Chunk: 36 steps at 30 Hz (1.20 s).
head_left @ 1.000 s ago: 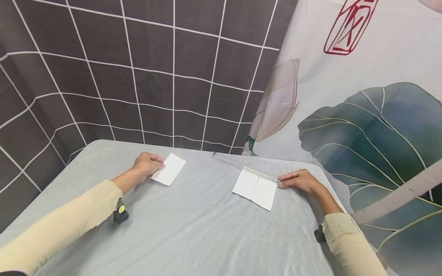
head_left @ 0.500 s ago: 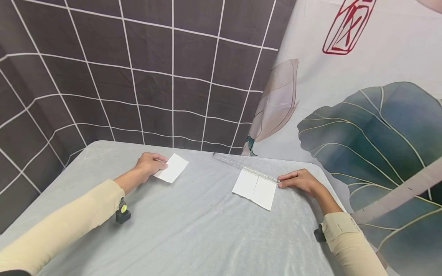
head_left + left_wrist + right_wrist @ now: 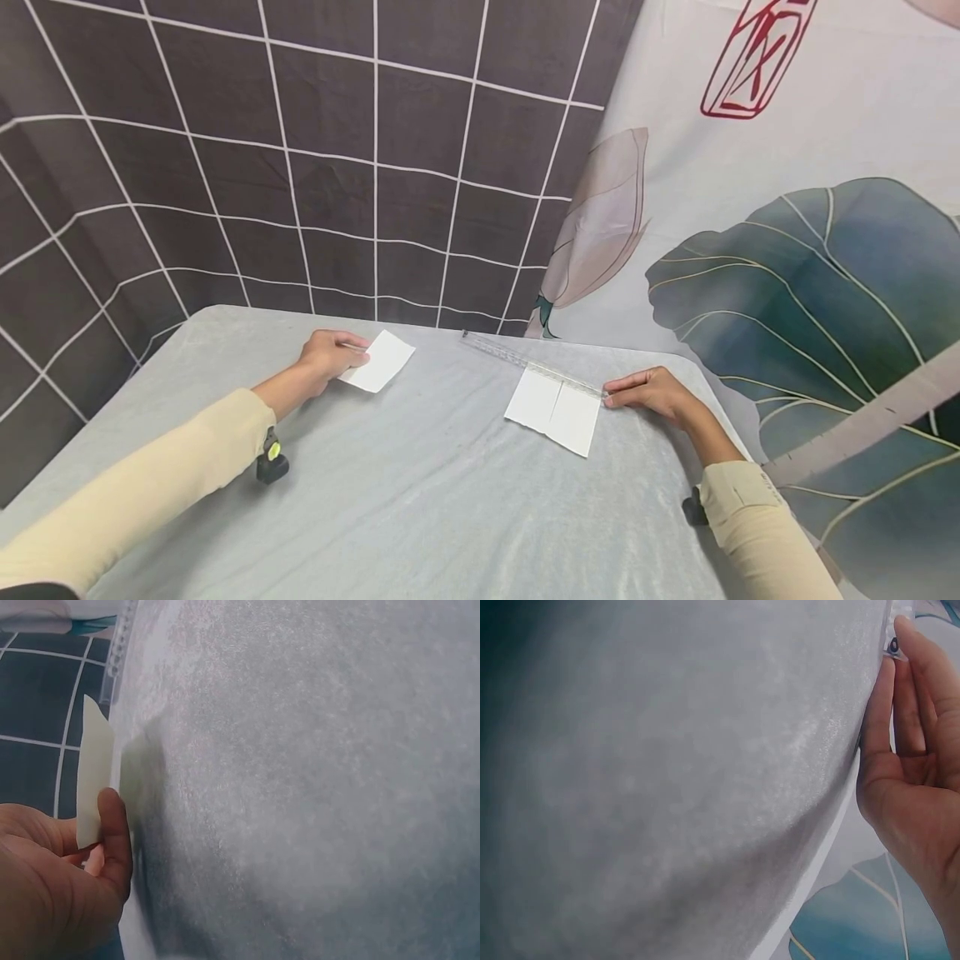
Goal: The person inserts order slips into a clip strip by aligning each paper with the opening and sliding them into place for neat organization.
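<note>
My left hand point(image 3: 330, 357) pinches a small white piece of paper point(image 3: 384, 360) by its left edge, thumb on one face and fingers on the other. In the left wrist view this paper point(image 3: 94, 769) stands above the cloth and casts a shadow. To the right, a clear ruler point(image 3: 495, 348) lies slantwise along the far edge of a second white paper point(image 3: 573, 418), which bears a thin dark line. The fingertips of my right hand point(image 3: 652, 393) pinch the ruler's right end. That ruler end point(image 3: 893, 649) shows between thumb and fingers in the right wrist view.
A pale grey cloth point(image 3: 420, 500) with soft wrinkles covers the table. Behind it hangs a dark grid-patterned curtain point(image 3: 330, 192). A white sheet with leaf prints point(image 3: 787, 275) hangs close along the right side.
My left hand has moved slightly right with its paper, whose right side now tilts up a little. The right hand, ruler and second paper have stayed in place.
</note>
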Tool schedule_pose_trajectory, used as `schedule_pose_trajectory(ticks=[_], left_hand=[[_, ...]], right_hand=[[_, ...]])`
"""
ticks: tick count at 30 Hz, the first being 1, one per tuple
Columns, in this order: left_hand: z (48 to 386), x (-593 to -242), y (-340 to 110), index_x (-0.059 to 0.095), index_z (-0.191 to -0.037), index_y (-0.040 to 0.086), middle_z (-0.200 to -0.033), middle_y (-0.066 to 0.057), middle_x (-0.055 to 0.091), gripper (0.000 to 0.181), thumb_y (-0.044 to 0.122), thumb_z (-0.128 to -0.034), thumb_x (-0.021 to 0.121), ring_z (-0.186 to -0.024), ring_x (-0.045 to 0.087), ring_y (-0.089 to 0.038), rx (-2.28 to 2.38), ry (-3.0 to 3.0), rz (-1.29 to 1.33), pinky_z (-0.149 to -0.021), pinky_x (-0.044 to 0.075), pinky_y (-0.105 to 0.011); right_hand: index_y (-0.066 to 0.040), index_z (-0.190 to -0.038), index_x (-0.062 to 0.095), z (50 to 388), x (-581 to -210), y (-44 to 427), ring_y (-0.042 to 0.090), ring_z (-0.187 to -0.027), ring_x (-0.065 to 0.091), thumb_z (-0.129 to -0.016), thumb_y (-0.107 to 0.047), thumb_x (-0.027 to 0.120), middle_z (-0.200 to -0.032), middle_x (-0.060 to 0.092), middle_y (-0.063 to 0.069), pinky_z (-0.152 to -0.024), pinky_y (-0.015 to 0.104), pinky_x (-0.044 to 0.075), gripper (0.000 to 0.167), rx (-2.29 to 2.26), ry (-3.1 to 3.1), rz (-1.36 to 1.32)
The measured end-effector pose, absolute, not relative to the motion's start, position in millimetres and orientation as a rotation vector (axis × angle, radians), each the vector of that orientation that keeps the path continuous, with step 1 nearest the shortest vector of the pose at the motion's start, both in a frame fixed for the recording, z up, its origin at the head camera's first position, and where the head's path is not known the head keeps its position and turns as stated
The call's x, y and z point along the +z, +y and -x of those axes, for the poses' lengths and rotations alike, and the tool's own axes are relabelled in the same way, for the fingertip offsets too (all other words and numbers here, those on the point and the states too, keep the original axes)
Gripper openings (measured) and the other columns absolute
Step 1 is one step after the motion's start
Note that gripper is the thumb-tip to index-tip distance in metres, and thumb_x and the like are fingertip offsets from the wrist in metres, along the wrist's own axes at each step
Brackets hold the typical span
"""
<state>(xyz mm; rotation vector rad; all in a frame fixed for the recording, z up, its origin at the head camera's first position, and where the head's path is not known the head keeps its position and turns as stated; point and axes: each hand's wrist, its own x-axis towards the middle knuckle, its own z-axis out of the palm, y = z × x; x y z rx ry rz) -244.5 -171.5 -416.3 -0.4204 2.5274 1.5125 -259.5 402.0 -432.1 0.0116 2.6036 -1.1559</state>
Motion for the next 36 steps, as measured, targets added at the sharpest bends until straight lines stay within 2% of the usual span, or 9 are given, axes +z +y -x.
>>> schedule_pose_trajectory(ticks=[8, 16, 26, 33, 36], left_hand=[[245.0, -418.2, -168.2, 0.075, -0.142, 0.003, -0.146, -0.025, 0.072, 0.039, 0.008, -0.1035, 0.078, -0.095, 0.068, -0.017, 1.545, 2.51, 0.413, -0.074, 0.055, -0.02], [246.1, -417.8, -164.2, 0.075, -0.143, 0.005, -0.146, -0.023, 0.075, 0.039, 0.01, -0.1039, 0.079, -0.105, 0.071, -0.021, 1.534, 2.513, 0.42, -0.077, 0.054, -0.02], [248.1, -418.8, -158.5, 0.076, -0.142, 0.004, -0.143, -0.022, 0.077, 0.039, 0.009, -0.1029, 0.08, -0.099, 0.072, -0.018, 1.56, 2.502, 0.415, -0.074, 0.056, -0.019], [248.0, -418.1, -154.5, 0.075, -0.142, 0.004, -0.144, -0.023, 0.076, 0.04, 0.008, -0.1027, 0.079, -0.108, 0.075, -0.024, 1.563, 2.497, 0.397, -0.077, 0.055, -0.02], [247.3, -417.9, -152.6, 0.076, -0.141, 0.003, -0.144, -0.023, 0.076, 0.04, 0.007, -0.1023, 0.079, -0.107, 0.075, -0.023, 1.575, 2.49, 0.388, -0.077, 0.056, -0.02]], right_hand=[[-0.013, -0.124, 0.088, 259.9, -433.3, 402.9, -0.003, -0.109, 0.072, -0.087, -0.033, 0.1, -0.123, 0.087, -0.002, -0.09, 0.017, 0.058, 0.043, -1.147, 2.609, -0.012], [-0.012, -0.124, 0.088, 260.5, -433.0, 402.4, -0.004, -0.107, 0.072, -0.086, -0.032, 0.101, -0.123, 0.087, -0.002, -0.088, 0.017, 0.059, 0.044, -1.155, 2.604, -0.014], [-0.012, -0.123, 0.088, 259.7, -432.8, 402.0, -0.003, -0.108, 0.073, -0.086, -0.032, 0.101, -0.125, 0.087, 0.0, -0.089, 0.017, 0.059, 0.044, -1.153, 2.601, -0.009], [-0.012, -0.124, 0.088, 260.0, -432.6, 402.6, -0.004, -0.107, 0.072, -0.087, -0.031, 0.101, -0.123, 0.087, -0.002, -0.089, 0.016, 0.058, 0.044, -1.162, 2.595, 0.0], [-0.012, -0.124, 0.088, 259.7, -432.2, 402.5, -0.004, -0.108, 0.072, -0.087, -0.032, 0.101, -0.123, 0.087, -0.002, -0.09, 0.016, 0.058, 0.044, -1.157, 2.597, 0.0]])
